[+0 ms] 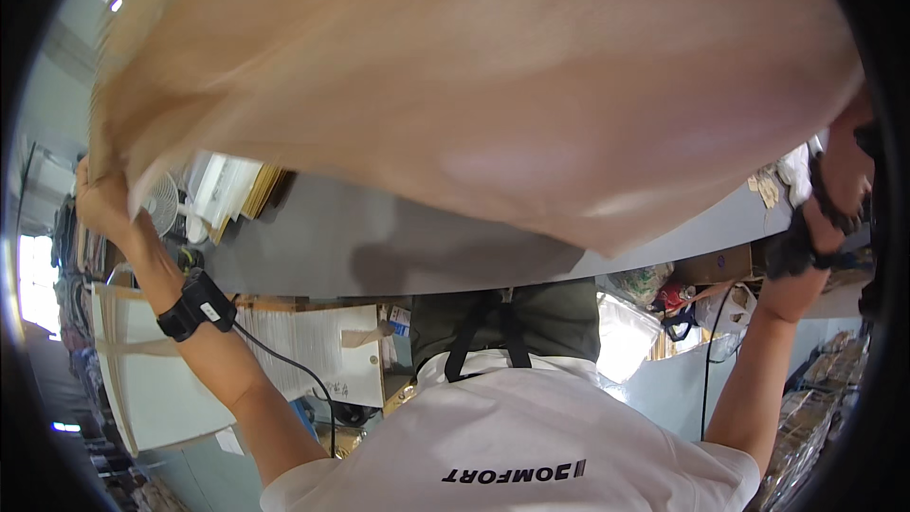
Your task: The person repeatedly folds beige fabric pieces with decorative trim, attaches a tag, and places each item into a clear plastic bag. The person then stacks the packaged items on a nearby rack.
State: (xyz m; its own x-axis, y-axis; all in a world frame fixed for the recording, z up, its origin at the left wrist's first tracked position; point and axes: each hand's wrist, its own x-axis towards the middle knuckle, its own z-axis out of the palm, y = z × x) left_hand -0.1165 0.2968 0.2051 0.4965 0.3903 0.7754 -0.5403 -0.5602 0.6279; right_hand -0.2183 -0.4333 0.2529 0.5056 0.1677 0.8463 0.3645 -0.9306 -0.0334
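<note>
A person in a white short-sleeved T-shirt (531, 417) and dark olive trousers (559, 322) stands at the near edge of a long, smooth grey surface (322, 237), both arms raised and spread wide. Below that surface's near edge, to the left, sits a stack of flat white boards (313, 341); below it to the right hangs a crumpled white plastic bag (735, 308).

Above the grey surface, a broad, thin tan sheet (493, 66) billows across the view, its lower edge sagging to a point. At its left side, the left hand (102, 197) has its grip pinching the edge; at the right side, the right hand (844, 171) is up against the sheet in shadow, its grip too dim to tell. The step in hand appears to be holding the sheet spread out in the air; the next move would call for an even pull and a level lowering.

Toward the surface's far left stand upright white and yellow-brown flat packs (242, 190), with a round caged fan (163, 204) beyond its left end.
</note>
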